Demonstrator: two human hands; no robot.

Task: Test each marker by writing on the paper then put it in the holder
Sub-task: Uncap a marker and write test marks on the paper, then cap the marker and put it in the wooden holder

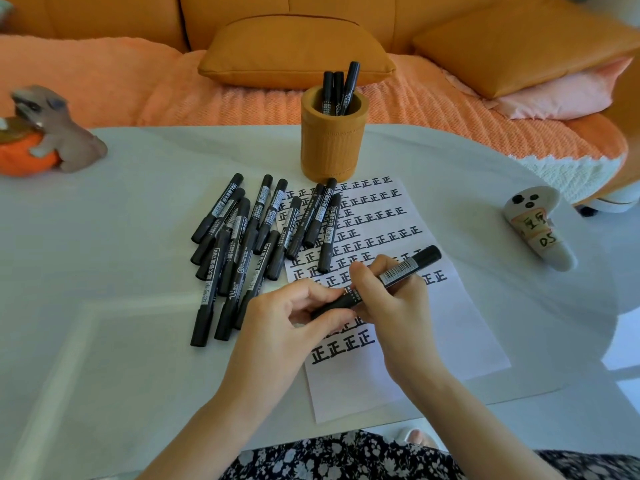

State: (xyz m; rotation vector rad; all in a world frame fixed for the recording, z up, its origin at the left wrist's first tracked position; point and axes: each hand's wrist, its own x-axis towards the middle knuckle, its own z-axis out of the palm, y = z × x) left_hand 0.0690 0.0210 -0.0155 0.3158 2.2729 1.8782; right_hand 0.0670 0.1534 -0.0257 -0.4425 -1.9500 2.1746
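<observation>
- Right hand (pixel 391 299): fingers wrapped around a slim black marker (pixel 398 273), held aslant over the paper (pixel 450 327).
- Left hand (pixel 287 317): fingertips pinching the marker's lower end.
- Ribbed cylindrical holder (pixel 330 147): three markers upright inside.
- Loose markers (pixel 249 244): piled left of the sheet.

Table (pixel 104 341): paper (pixel 450 327), markers (pixel 239 251), holder (pixel 330 147).

paper (pixel 450 327) w/ rows of "正", marker (pixel 231 226) "700", figurine (pixel 540 230) "05"
</observation>
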